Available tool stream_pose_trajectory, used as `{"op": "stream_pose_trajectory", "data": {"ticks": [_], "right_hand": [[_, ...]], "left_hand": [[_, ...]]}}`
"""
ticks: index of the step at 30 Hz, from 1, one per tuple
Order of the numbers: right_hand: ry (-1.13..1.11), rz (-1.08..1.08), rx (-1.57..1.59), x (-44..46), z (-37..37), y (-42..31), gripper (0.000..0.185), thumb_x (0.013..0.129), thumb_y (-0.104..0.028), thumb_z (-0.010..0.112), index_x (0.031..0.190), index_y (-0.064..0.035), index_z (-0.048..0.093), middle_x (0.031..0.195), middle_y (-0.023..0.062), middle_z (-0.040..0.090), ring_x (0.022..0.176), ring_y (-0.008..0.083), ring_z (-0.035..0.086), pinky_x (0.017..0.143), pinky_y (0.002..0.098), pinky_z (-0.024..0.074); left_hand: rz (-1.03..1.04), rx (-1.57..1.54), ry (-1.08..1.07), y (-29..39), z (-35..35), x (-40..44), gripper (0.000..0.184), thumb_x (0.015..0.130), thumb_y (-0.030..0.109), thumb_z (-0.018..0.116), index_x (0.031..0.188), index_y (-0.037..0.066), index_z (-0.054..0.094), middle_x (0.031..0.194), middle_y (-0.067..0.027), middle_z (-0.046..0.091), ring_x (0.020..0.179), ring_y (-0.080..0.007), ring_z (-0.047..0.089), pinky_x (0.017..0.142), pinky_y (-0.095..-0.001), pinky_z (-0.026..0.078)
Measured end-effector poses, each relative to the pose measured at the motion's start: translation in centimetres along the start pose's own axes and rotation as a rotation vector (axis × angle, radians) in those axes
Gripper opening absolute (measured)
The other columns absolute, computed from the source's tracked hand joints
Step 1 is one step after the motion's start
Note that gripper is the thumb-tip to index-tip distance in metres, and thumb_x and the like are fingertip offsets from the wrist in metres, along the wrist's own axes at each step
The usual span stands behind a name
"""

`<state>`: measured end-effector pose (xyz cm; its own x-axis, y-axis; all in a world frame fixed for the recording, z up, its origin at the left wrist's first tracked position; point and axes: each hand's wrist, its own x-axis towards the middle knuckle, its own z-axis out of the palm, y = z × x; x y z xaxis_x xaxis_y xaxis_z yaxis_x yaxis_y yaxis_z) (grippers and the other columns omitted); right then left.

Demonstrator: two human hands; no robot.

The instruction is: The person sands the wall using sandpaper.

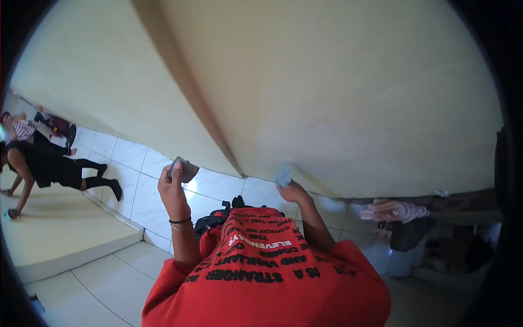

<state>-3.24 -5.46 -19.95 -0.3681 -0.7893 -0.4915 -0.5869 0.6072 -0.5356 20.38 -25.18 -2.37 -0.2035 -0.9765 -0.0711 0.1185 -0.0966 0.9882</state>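
My left hand (173, 182) is raised in front of the cream wall (338, 103), thumb and fingers pinching a folded grey-brown sheet (189, 171) that looks like sandpaper. Black and pale bands circle that wrist. To the right, my right hand (295, 192) is closed on a pale blue-grey piece (284, 175), blurred by motion, close to the lower part of the wall. Whether this piece touches the wall I cannot tell. A brownish vertical strip (188, 90) runs down the wall between two surfaces.
At the left, a person in dark clothes (49, 166) leans over a low cream block (81, 234). Another person (30, 131) sits farther back. White floor tiles (114, 272) lie below. On the right, striped cloth (406, 211) hangs by a dark ledge (463, 204).
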Motion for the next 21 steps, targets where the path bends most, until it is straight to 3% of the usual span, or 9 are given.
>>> {"op": "stream_pose_trajectory", "data": {"ticks": [4, 6, 9, 11, 12, 17, 21], "right_hand": [[0.198, -0.139, 0.154, 0.7, -4.1, -2.6, 0.041, 0.085, -0.038, 0.038, 0.110, -0.0069, 0.048, 0.106, 0.0243, 0.052, 0.097, 0.0387, 0.049, 0.085, 0.0425, 0.0392], [0.371, -0.292, 0.292, -0.5, -4.6, -3.0, 0.041, 0.085, -0.038, 0.038, 0.110, -0.0066, 0.049, 0.107, 0.0236, 0.052, 0.098, 0.0387, 0.049, 0.085, 0.0416, 0.0393], [0.275, 0.073, 0.283, -2.4, -0.6, 0.6, 0.039, 0.084, -0.035, 0.040, 0.106, -0.0055, 0.051, 0.101, 0.0235, 0.054, 0.095, 0.0387, 0.050, 0.082, 0.0425, 0.0409], [0.119, 0.175, 0.289, -4.8, 1.4, 2.4, 0.039, 0.085, -0.035, 0.041, 0.104, -0.0029, 0.051, 0.102, 0.0240, 0.054, 0.096, 0.0389, 0.050, 0.083, 0.0412, 0.0403], [-0.002, 0.184, 0.313, -7.3, 1.3, 2.0, 0.039, 0.085, -0.035, 0.041, 0.103, -0.0015, 0.050, 0.104, 0.0248, 0.052, 0.098, 0.0389, 0.049, 0.084, 0.0395, 0.0393], [0.108, 0.087, 0.384, -11.7, 7.5, 5.6, 0.041, 0.086, -0.035, 0.038, 0.096, 0.0006, 0.056, 0.093, 0.0245, 0.057, 0.091, 0.0383, 0.054, 0.080, 0.0416, 0.0414], [0.174, 0.193, 0.543, -10.3, 2.3, -0.1, 0.044, 0.086, -0.038, 0.038, 0.095, -0.0002, 0.057, 0.096, 0.0245, 0.056, 0.095, 0.0379, 0.052, 0.081, 0.0406, 0.0407]], "left_hand": [[0.042, 0.111, -0.155, 1.9, 4.2, -1.0, 0.019, 0.083, 0.016, 0.056, 0.089, -0.002, 0.054, 0.086, -0.0096, 0.062, 0.079, -0.0117, 0.056, 0.076, -0.0254, 0.044], [0.020, -0.008, -0.218, 1.5, 5.3, -1.4, 0.016, 0.082, 0.013, 0.057, 0.088, -0.001, 0.051, 0.087, -0.0105, 0.061, 0.080, -0.0139, 0.057, 0.077, -0.0282, 0.046], [-0.013, 0.014, -0.238, 0.0, 4.8, -2.6, 0.015, 0.082, 0.010, 0.056, 0.090, 0.000, 0.047, 0.087, -0.0130, 0.061, 0.080, -0.0175, 0.058, 0.076, -0.0303, 0.048], [-0.056, -0.008, -0.233, -0.4, 4.2, -3.1, 0.016, 0.083, 0.009, 0.054, 0.092, 0.000, 0.046, 0.087, -0.0149, 0.060, 0.081, -0.0196, 0.059, 0.077, -0.0314, 0.048], [-0.062, 0.000, -0.242, -0.6, 3.7, -3.4, 0.016, 0.083, 0.009, 0.054, 0.092, 0.000, 0.046, 0.087, -0.0149, 0.060, 0.081, -0.0196, 0.059, 0.077, -0.0314, 0.048], [-0.120, 0.043, -0.219, -1.3, 2.3, -3.3, 0.017, 0.084, 0.013, 0.053, 0.092, -0.001, 0.048, 0.085, -0.0137, 0.060, 0.082, -0.0201, 0.059, 0.079, -0.0314, 0.047], [-0.169, 0.047, -0.257, -2.3, 1.7, -1.6, 0.022, 0.085, 0.019, 0.052, 0.091, -0.003, 0.055, 0.084, -0.0108, 0.060, 0.080, -0.0160, 0.058, 0.077, -0.0275, 0.045]]}}
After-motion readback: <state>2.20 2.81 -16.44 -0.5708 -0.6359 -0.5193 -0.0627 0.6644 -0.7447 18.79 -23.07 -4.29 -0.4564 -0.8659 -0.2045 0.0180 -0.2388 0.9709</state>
